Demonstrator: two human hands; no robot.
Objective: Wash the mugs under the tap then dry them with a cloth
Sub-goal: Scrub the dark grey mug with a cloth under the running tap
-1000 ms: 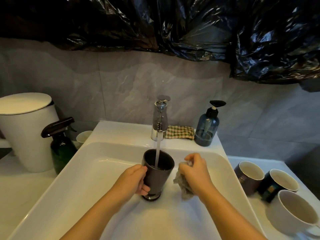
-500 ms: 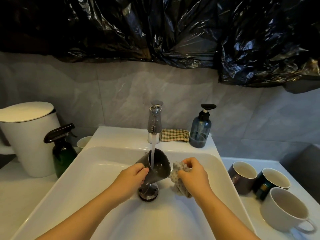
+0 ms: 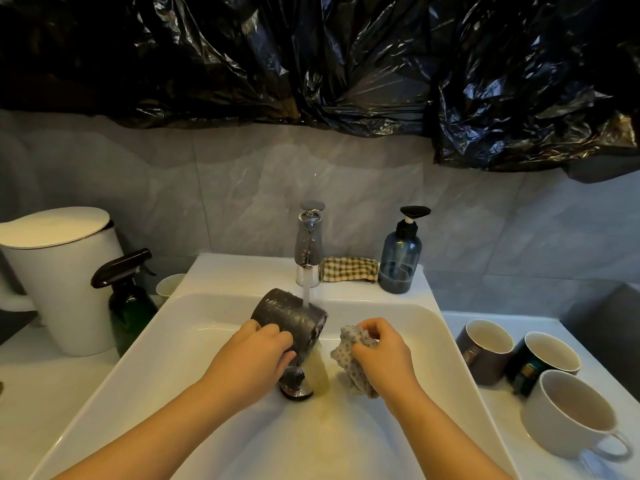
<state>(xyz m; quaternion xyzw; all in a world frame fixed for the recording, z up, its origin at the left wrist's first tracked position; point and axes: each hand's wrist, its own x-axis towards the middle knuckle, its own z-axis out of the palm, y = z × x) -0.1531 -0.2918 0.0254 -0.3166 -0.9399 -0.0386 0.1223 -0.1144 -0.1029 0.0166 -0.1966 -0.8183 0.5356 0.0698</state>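
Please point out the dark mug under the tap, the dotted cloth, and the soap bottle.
dark mug [image 3: 287, 315], head view, on its outer wall.
dotted cloth [image 3: 348, 342], head view, on its bunched upper part.
soap bottle [image 3: 400, 261], head view, on its blue body.

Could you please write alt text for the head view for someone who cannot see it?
A person's left hand holds a dark mug tipped under the running tap over a white sink while the right hand grips a spotted cloth. Three more mugs stand on the counter at right.
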